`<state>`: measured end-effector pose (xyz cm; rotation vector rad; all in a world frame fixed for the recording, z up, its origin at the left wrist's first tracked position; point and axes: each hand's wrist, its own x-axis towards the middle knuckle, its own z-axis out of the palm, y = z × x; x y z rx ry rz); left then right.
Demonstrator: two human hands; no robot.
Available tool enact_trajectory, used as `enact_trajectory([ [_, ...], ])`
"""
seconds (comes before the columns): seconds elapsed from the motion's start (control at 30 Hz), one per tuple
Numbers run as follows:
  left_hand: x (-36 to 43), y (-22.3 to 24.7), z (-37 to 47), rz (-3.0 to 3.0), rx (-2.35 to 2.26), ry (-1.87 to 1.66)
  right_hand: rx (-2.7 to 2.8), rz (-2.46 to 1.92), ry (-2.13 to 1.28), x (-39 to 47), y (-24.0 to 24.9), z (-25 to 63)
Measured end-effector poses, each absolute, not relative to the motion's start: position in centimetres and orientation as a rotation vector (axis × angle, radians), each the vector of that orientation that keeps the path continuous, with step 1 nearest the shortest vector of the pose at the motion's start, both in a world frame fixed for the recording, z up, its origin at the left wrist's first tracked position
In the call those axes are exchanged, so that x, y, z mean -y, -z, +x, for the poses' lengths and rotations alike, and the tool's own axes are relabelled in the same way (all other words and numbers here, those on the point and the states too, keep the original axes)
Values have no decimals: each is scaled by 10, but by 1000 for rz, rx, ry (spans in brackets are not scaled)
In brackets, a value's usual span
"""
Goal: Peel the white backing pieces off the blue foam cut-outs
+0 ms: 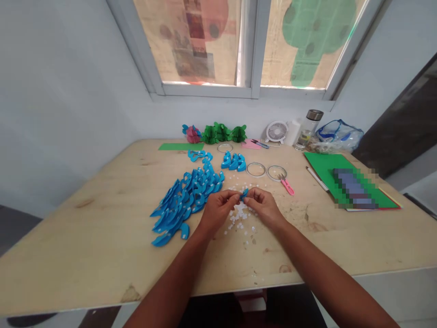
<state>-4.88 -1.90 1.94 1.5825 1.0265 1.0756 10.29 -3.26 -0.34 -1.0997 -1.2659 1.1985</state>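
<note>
Between my fingertips, just above the table, is a small blue paper piece (244, 195), mostly hidden by the fingers. My left hand (221, 207) pinches its left side and my right hand (265, 206) pinches its right side. Under and around the hands lie many small white paper bits (240, 214). Left of my left hand spreads a large pile of curved blue paper cutouts (191, 193), several with small white squares on them. Beyond the hands stands a small group of blue folded paper pieces (234, 161).
Right of the hands are metal rings (256, 170) and pink-handled snips (287, 186). Green sheets (319, 161) with a blurred-out object lie farther right. Along the back stand green paper shapes (221, 132), a white fan (276, 132), a bottle (309, 130) and a plastic bag (337, 136).
</note>
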Motion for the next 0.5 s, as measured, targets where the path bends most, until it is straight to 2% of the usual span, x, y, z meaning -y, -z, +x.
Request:
enact_trajectory([
  [0.5,20,-7,-37,1409,-1078,-1260,1341,-1092,-1203,33,3,102],
])
